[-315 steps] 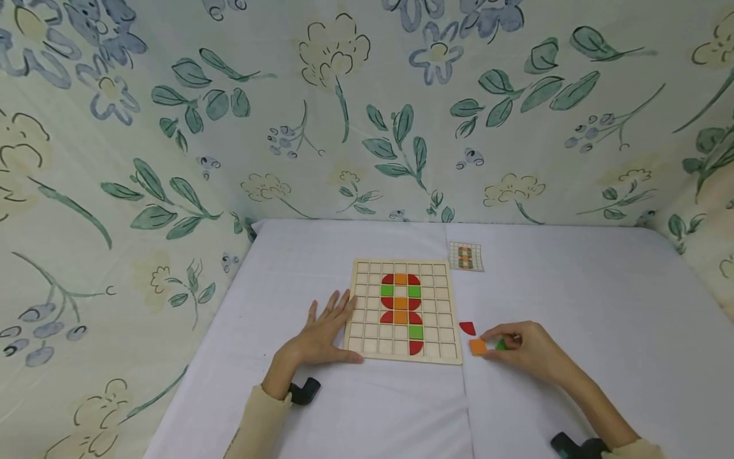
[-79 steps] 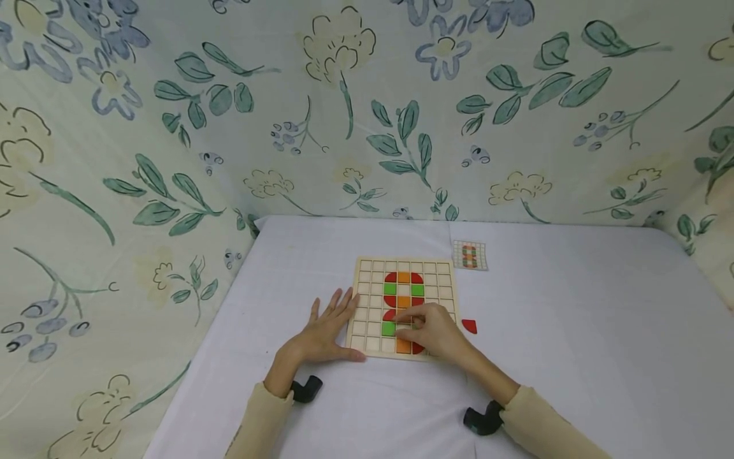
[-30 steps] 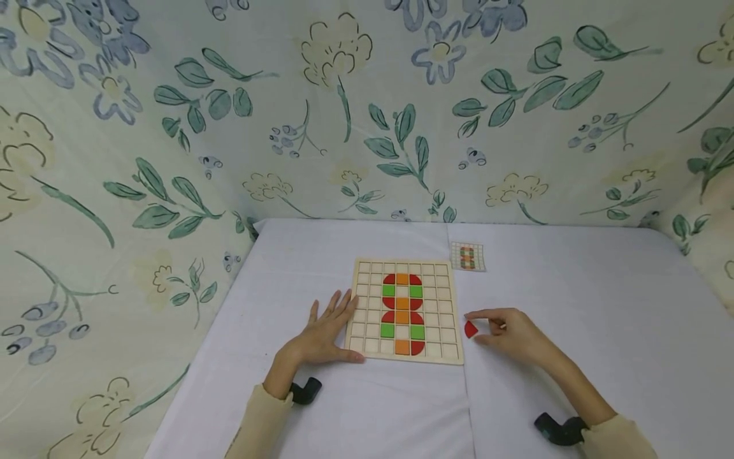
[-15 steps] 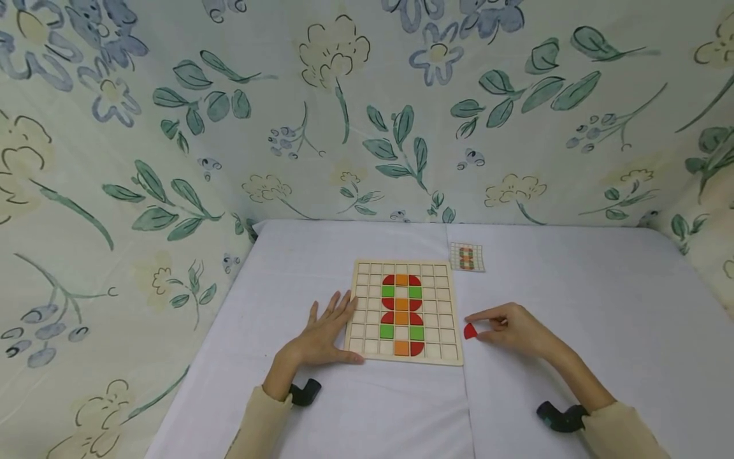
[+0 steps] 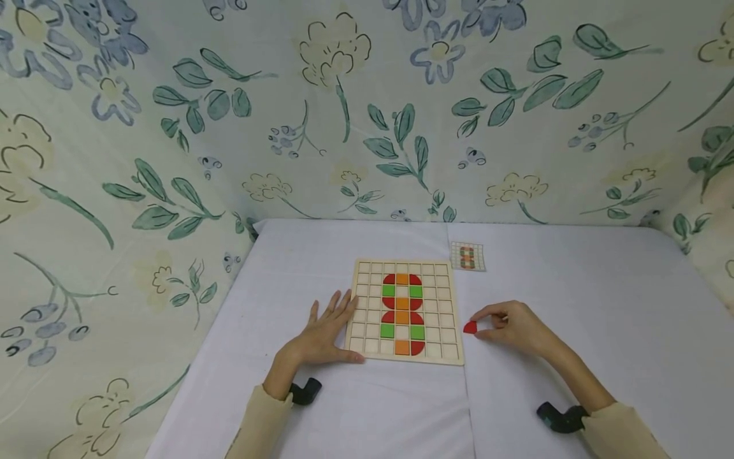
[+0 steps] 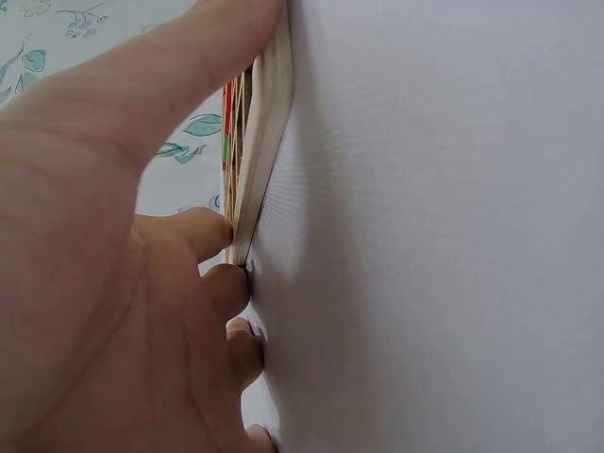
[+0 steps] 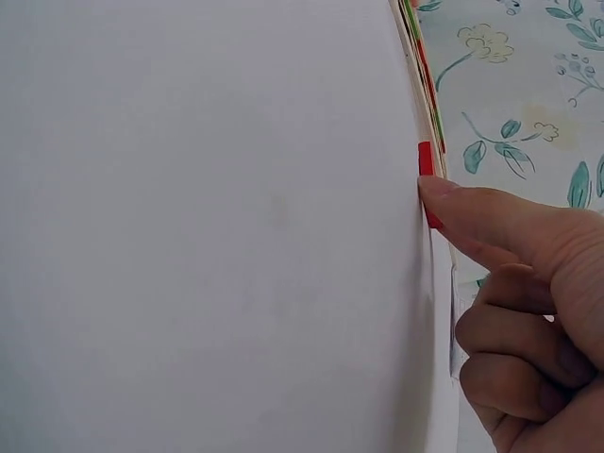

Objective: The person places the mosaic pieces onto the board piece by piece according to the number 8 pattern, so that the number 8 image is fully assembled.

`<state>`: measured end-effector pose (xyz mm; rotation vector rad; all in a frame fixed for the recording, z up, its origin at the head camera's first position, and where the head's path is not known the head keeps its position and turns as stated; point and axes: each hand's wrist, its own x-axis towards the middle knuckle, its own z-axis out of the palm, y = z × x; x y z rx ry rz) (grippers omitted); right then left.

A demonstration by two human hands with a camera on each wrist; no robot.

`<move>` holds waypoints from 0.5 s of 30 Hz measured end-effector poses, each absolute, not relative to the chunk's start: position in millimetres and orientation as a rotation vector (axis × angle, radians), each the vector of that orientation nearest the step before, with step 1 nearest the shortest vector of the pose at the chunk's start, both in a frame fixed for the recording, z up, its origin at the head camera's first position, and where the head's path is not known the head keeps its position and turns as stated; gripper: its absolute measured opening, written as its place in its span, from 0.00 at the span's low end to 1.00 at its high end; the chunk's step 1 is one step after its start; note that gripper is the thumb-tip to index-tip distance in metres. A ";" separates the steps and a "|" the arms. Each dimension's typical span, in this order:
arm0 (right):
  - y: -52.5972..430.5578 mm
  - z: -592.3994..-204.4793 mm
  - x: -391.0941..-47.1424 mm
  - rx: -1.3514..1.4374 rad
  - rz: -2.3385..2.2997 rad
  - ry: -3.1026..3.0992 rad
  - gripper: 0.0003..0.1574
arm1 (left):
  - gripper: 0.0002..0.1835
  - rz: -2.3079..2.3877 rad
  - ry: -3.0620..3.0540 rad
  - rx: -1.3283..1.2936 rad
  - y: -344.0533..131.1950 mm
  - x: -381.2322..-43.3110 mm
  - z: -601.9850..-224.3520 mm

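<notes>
A square wooden grid board [image 5: 441,319] lies on the table in the head view. Red quarter-circle, orange square and green square tiles form a figure-eight pattern in its cells; the pattern's lower-left corner cell is bare. My left hand [image 5: 323,336] rests at the board's left edge, fingers spread, thumb at the near corner. In the left wrist view its fingers touch the board's side. Right of the board, my right hand [image 5: 516,328] pinches a red quarter-circle tile [image 5: 470,327] between thumb and index finger. In the right wrist view, the thumb covers part of that red tile [image 7: 426,156].
A small pattern card [image 5: 467,257] with a printed figure-eight lies beyond the board's far right corner. White cloth [image 5: 545,274] covers the table, and a floral curtain [image 5: 321,166] hangs behind it. Each wrist wears a black camera mount [image 5: 306,391].
Since the earlier frames, a green square and an orange square have joined the pattern's lower part. Over the last second my right thumb and finger have closed on the red tile. The left hand stays put.
</notes>
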<state>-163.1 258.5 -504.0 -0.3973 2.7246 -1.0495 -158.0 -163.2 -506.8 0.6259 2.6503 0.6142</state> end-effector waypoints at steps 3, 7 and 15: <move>257.6 -503.3 -161.1 -0.377 -1.050 2.741 0.15 | 0.68 0.618 2.652 0.623 -163.3 -157.4 -506.5; 255.0 -502.6 -160.1 -0.368 -1.067 2.753 0.16 | 0.69 0.624 2.646 0.620 -163.3 -157.2 -506.3; 250.8 -504.7 -163.5 -0.395 -1.104 2.724 0.17 | 0.68 0.649 2.644 0.626 -162.2 -157.3 -504.1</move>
